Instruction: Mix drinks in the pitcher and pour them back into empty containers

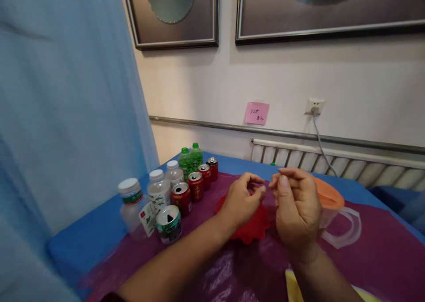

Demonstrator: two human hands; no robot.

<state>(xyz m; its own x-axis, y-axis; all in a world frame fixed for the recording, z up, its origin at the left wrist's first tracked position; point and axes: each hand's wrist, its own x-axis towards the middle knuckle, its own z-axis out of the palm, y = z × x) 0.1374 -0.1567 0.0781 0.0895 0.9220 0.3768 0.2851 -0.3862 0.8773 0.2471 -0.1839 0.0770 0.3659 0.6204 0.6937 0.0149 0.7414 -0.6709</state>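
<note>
My left hand (244, 200) is held over a red scalloped dish (250, 231), its fingers bent and the thumb close to the fingertips. To its right my right hand (297, 204) is raised with curled fingers, the thumb pressed against them. The two sets of fingertips nearly meet, a small gap between them. Whatever either hand pinches, if anything, is too small to make out. Behind the right hand stands a clear plastic jug (327, 218) with an orange lid (328, 195), partly hidden.
Left of my arms stand opened red drink cans (195, 187), a green-and-silver can (169, 224), clear white-capped bottles (159, 187) and green bottles (195, 153). Purple plastic sheeting (381, 249) covers the blue tabletop (86, 235). Something yellow (294, 286) lies under my right forearm. A radiator (361, 160) lines the wall.
</note>
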